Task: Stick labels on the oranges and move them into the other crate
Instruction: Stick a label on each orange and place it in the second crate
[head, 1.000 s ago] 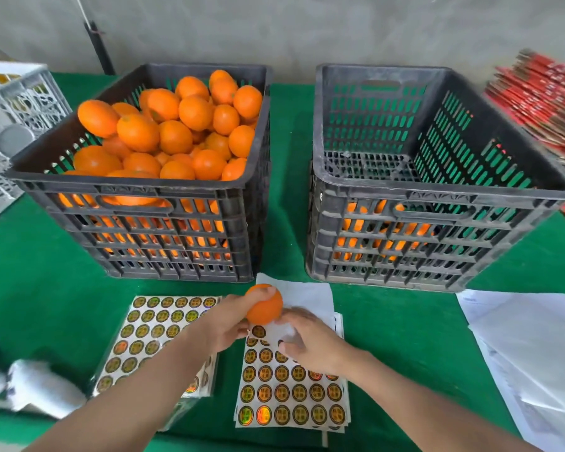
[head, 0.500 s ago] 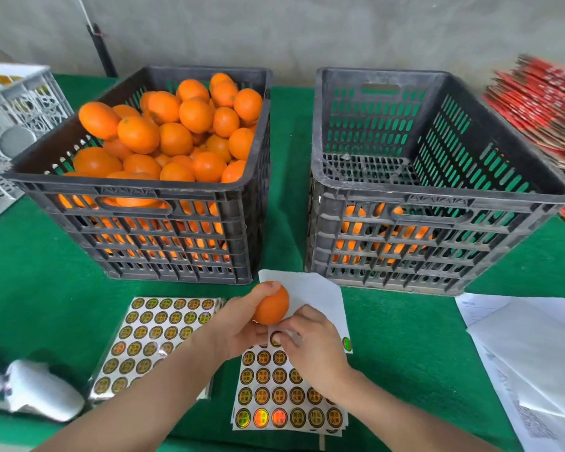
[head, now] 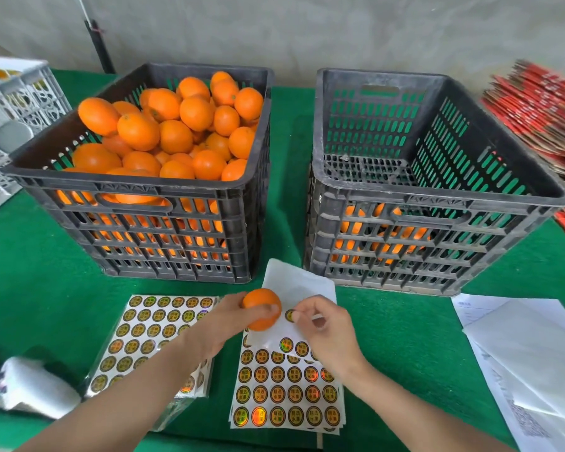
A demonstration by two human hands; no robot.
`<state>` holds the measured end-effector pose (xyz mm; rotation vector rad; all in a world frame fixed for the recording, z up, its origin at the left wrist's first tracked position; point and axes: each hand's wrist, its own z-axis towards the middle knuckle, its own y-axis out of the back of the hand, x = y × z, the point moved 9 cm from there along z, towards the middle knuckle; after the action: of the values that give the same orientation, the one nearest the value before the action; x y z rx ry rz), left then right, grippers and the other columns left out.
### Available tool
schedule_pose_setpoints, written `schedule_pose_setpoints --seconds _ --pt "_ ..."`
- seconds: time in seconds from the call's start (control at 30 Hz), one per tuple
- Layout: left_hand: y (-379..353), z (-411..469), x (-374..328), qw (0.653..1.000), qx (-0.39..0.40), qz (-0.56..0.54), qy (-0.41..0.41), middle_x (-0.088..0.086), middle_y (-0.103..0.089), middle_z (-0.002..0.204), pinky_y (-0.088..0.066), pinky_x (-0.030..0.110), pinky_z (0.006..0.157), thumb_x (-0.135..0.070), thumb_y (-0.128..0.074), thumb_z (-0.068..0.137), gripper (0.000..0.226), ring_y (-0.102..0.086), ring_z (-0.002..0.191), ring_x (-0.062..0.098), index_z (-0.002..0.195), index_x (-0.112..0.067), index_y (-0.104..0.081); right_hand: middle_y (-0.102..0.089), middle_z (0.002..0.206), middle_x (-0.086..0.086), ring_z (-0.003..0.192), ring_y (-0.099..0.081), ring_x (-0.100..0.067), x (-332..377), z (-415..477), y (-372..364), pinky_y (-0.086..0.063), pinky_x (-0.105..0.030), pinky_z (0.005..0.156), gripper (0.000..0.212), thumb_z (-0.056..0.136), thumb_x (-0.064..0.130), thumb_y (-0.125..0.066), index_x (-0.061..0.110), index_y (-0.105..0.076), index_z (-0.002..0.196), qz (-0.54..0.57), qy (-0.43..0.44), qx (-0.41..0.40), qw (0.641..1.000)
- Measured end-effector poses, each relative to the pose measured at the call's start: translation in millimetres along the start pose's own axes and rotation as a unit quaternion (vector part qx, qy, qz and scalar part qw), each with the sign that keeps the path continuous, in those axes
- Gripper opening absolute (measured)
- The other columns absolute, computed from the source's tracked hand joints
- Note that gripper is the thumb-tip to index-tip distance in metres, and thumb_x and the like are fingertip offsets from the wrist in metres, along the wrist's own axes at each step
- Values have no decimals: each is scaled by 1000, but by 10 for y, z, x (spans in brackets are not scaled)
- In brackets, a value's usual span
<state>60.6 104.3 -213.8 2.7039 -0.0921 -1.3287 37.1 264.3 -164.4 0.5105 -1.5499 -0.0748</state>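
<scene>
Gripping one orange (head: 261, 303), your left hand (head: 221, 324) curls round it; your right hand (head: 330, 334) pinches a round label (head: 290, 315) just beside the orange, above the sticker sheet (head: 287, 396).

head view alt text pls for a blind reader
A person's left hand holds an orange while the right hand pinches a round label beside it, above a sticker sheet on a green table. Behind stand two black crates: the left crate heaped with oranges, the right crate holding a few.

The right crate (head: 437, 189) mostly hides its oranges (head: 348, 247) (glimpsed through slots); the red stack (head: 542, 115), perhaps cartons, blurs off-frame.
</scene>
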Motion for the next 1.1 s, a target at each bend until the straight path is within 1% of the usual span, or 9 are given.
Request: schedule_pose_setpoints --seconds 0.1,0.27,0.43,0.57,0.73,0.93,1.0,1.07,1.1 --pt "41 -132 -122 996 12 30 -86 1 -48 124 -45 29 84 -28 -85 66 54 -54 107 21 106 -41 -52 -67 85 2 83 -57 -8 14 58 140 -43 -19 77 16 86 6 -63 17 -66 77 55 -44 0 998" --pt "-139 -332 -329 962 131 -201 -131 12 -51 124 -53 32 82 -2 -83 52 75 -58 105 32 117 -34 -60 -64 105 5 89 -58 0 329 44 183 -42 -12 74 19 87 2 -61 18 -63 76 97 8 51 994" --pt "-308 -396 -496 888 186 -407 -103 11 -62 110 -56 36 77 -30 -96 37 81 -64 90 26 113 -22 -68 -58 114 3 97 -57 -2 636 -30 169 -43 -14 83 20 87 1 -60 17 -61 76 87 76 90 989" --pt "-415 -429 -572 859 201 -463 -84 16 -68 107 -57 39 77 -26 -95 42 71 -68 89 27 108 -14 -71 -52 116 12 112 -49 -1 775 -44 179 -39 -23 97 22 87 7 -62 26 -59 76 14 121 77 990" --pt "-480 -489 -604 852 202 -479 -65 14 -70 100 -57 38 73 -22 -70 74 46 -69 85 25 118 -11 -59 -43 117 20 116 -39 6 891 -46 184 -28 -6 90 18 88 14 -62 27 -53 79 -126 187 42 973" --pt "-487 -521 -615 869 211 -446 -48 18 -69 100 -57 38 71 -19 -60 82 43 -69 92 31 123 -7 -54 -45 116 19 101 -49 1 989 -154 237 -53 -33 75 9 81 30 -61 31 -53 84 -140 220 -21 965" --pt "-473 -517 -618 881 209 -421 -50 20 -67 112 -56 42 76 -17 -65 78 40 -66 100 36 118 -9 -60 -41 118 27 103 -47 8 992 -137 245 -54 -26 73 31 78 36 -64 50 -48 101 -122 196 -6 973" --pt "-453 -520 -613 911 190 -364 -51 19 -62 124 -51 43 84 -22 -67 72 42 -62 101 32 113 -15 -64 -39 122 32 102 -51 7 913 -65 291 -54 -23 74 76 71 38 -74 69 -24 119 -71 123 34 989" --pt "-450 -536 -641 920 184 -342 -55 18 -61 126 -49 43 86 -25 -65 71 46 -61 101 32 116 -15 -63 -41 122 32 101 -53 5 882 -46 320 -54 -24 74 85 70 35 -76 70 -18 121 -48 96 51 993"
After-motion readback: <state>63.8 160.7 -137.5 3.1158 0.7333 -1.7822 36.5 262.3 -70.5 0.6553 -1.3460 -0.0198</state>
